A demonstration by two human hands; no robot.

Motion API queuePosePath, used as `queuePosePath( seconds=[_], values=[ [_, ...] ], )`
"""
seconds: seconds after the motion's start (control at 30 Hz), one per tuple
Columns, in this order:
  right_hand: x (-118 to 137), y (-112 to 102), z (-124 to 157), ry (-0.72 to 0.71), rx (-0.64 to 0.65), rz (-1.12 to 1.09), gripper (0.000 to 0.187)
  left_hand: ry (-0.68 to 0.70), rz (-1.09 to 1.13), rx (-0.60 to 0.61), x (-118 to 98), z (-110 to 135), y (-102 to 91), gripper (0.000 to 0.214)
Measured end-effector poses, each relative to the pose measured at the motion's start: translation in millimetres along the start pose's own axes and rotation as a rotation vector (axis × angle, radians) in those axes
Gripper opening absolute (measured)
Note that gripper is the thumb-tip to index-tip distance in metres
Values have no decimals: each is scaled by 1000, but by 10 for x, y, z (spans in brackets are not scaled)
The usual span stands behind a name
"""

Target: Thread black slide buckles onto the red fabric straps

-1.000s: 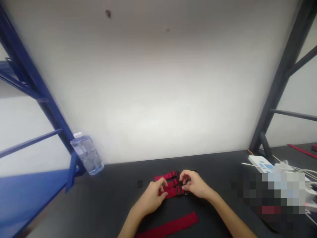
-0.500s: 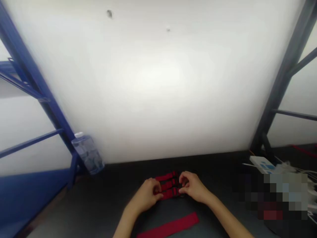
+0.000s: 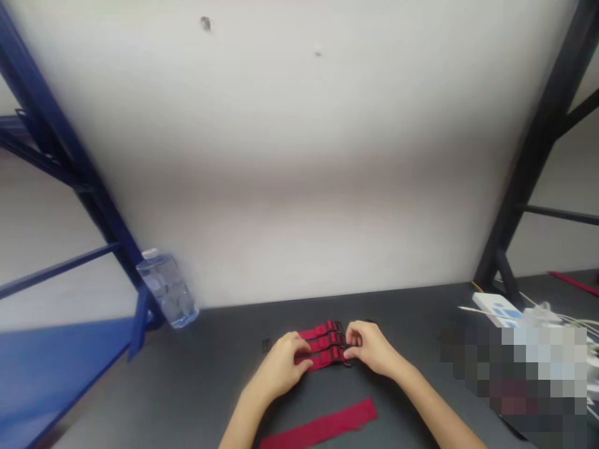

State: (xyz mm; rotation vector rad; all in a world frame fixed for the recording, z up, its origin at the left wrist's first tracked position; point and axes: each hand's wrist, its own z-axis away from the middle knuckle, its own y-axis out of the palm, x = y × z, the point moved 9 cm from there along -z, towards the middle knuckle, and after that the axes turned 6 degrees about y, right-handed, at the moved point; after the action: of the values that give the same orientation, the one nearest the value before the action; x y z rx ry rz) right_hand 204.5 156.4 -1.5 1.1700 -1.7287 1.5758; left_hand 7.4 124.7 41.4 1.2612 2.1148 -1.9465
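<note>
Three red straps side by side, black buckles on; fourth strap lies apart, no buckle showing. My left hand curled on strap ends, right hand half-closed, pinching buckles.

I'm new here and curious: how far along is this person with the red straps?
Done: three red straps lie side by side, black buckles on their ends. In hand: the left hand holds the straps, the right hand pinches at the buckles. Left: a separate red strap lies nearer, no buckle showing.
</note>
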Motion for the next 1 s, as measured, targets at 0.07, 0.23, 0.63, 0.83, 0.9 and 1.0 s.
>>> queuePosePath(
  seconds=[0.07, 0.23, 0.63, 0.83, 0.9, 1.0],
  values=[
    [-54, -15, -12, 37, 0, -8, 22, -4, -8, -2, 6, -2, 4, 13],
    [-75, -31, -17, 42, 6, -5, 20, 15, 9, -11, -9, -5, 8, 12],
    [-121, -262, -47, 26, -106, 191, 17, 45, -22, -81, -103, -13, -105, 9],
    [-358, -653, -56, 124, -313, 430, 16, 107, 55, -18, -508, -9, 108, 14],
    [-445, -683, -51, 172, -318, 489, 21, 134, 76, 67, -645, 20, 309, 20],
    [-503, -659, -47, 196, -295, 538, 30, 175, 76, 107, -787, 63, 509, 38]
  ],
)
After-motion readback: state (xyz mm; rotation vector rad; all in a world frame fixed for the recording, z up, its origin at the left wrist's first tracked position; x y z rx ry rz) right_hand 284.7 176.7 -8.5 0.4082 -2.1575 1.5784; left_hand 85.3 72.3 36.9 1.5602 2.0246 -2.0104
